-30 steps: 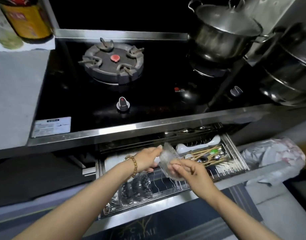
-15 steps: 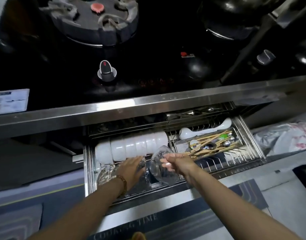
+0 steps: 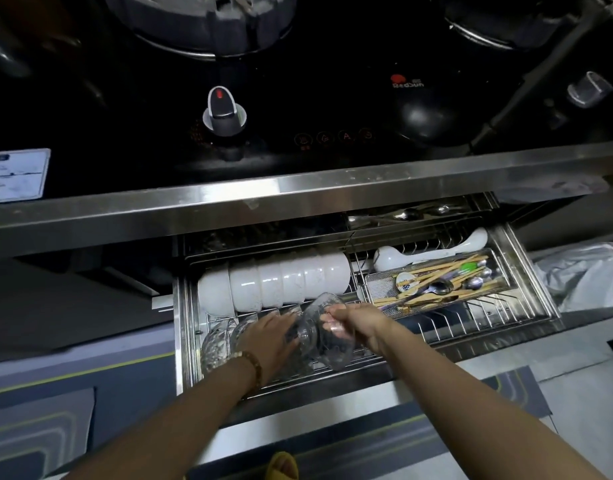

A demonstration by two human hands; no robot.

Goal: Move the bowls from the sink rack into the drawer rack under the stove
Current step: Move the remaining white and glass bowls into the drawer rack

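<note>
Bare forearms; beaded bracelet [image 3: 251, 363] on left wrist.

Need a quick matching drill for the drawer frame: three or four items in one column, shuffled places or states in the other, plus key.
Items:
1. white bowls
2. glass bowl
3. chopsticks
4. white ladle

Places or states:
A. in the mesh cutlery tray
B. held in the right hand, at the front row
C. lying behind the tray, at the back right
D. nested in a row on edge, back left

Pairs: 1-D, 2-B, 3-A, 4-C
</note>
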